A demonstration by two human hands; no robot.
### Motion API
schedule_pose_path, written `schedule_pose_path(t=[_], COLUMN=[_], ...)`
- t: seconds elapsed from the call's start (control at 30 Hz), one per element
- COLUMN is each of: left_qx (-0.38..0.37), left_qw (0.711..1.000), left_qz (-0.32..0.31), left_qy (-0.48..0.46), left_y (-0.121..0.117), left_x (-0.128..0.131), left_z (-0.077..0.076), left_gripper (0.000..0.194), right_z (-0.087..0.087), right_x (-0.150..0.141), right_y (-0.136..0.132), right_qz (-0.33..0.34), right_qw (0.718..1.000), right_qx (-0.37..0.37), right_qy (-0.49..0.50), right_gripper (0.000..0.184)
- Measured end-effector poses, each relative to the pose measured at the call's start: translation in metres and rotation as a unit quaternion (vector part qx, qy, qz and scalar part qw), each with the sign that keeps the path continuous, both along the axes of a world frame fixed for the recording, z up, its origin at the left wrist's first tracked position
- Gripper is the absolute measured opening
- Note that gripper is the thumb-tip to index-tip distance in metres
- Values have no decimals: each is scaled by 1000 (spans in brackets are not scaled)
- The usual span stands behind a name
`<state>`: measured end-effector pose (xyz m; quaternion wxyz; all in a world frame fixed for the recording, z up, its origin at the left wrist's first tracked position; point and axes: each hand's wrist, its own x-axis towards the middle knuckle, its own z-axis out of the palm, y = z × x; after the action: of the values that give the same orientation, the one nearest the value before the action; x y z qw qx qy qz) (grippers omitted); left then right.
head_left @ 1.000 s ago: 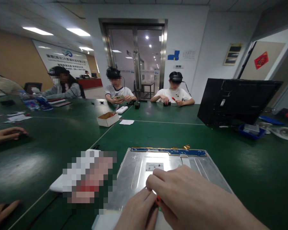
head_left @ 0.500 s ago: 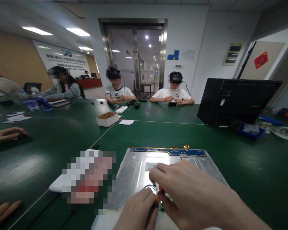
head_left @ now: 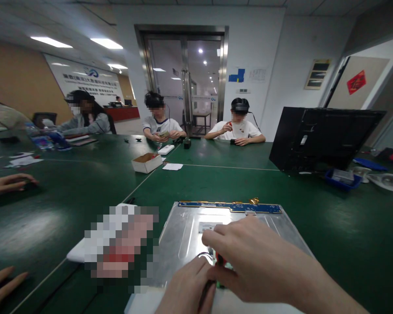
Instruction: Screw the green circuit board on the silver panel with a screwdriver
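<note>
A silver metal panel (head_left: 180,244), which looks like the back of a display, lies on the table before me. A narrow blue circuit board (head_left: 212,206) runs along its far edge. My right hand (head_left: 252,257) is closed around a red-and-black tool handle (head_left: 219,260), mostly hidden by the fingers. Under that hand, bits of a green circuit board (head_left: 228,265) show. My left hand (head_left: 186,285) rests beside it, fingers and thumb pressed together at the board's near left side; what they hold is hidden. A dark cable (head_left: 203,254) curves just beyond the left fingers.
Left of the panel lies a white object (head_left: 77,253), partly blurred out. Farther off are a small open box (head_left: 147,164), a white card (head_left: 172,166), a black monitor (head_left: 324,139) and a blue tray (head_left: 343,181). Another person's hand (head_left: 9,185) is at left; people sit opposite.
My right hand has turned slightly at the tool, its thumb now nearer my left fingers. My left hand stays in place. The person opposite at right has raised one hand.
</note>
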<state>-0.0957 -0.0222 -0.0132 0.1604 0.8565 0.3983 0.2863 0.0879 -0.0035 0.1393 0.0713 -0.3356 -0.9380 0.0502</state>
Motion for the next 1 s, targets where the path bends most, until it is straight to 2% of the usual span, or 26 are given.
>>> schedule_pose_path(t=[0.17, 0.47, 0.73, 1.0], left_qx=[-15, -3, -5, 5], left_qw=[1000, 1000, 1000, 1000], left_qz=[-4, -14, 2, -4], left_qy=[-15, -3, -23, -10], left_y=[-2, -1, -2, -2], left_x=[0, -2, 1, -2], left_z=[5, 2, 6, 5], left_gripper=[18, 21, 19, 20], right_z=[7, 0, 8, 0], right_x=[2, 0, 0, 0], right_y=[-3, 2, -3, 1], right_qz=[26, 1, 21, -7], right_qw=[1000, 1000, 1000, 1000], right_qx=[-13, 13, -3, 19], right_qy=[-1, -15, -5, -15], right_gripper=[15, 17, 17, 18])
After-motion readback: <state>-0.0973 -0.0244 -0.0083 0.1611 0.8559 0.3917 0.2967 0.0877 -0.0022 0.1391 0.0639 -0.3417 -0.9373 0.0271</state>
